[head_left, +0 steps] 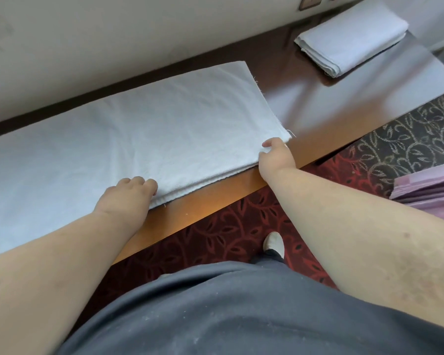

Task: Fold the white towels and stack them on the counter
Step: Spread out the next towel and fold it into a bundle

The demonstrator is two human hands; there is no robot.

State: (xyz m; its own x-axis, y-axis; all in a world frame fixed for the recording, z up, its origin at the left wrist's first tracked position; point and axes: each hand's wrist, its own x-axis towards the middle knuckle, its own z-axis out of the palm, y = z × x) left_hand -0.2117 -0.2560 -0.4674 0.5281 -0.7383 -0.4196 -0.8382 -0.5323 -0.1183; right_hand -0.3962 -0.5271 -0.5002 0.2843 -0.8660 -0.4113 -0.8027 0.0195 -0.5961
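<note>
A large white towel [128,139] lies flat on the brown wooden counter [344,108], doubled over, with layered edges along its near side. My left hand [128,193] rests on the towel's near edge with its fingers curled over the cloth. My right hand [276,156] pinches the towel's near right corner at the counter's front edge. A second white towel [351,39], folded into a compact rectangle, sits at the far right of the counter by the wall.
A pale wall [113,47] runs along the back of the counter. Red and dark patterned carpet [241,226] lies below the front edge. A stack of purple flat items [431,193] is at the right. My shoe [274,243] stands on the carpet.
</note>
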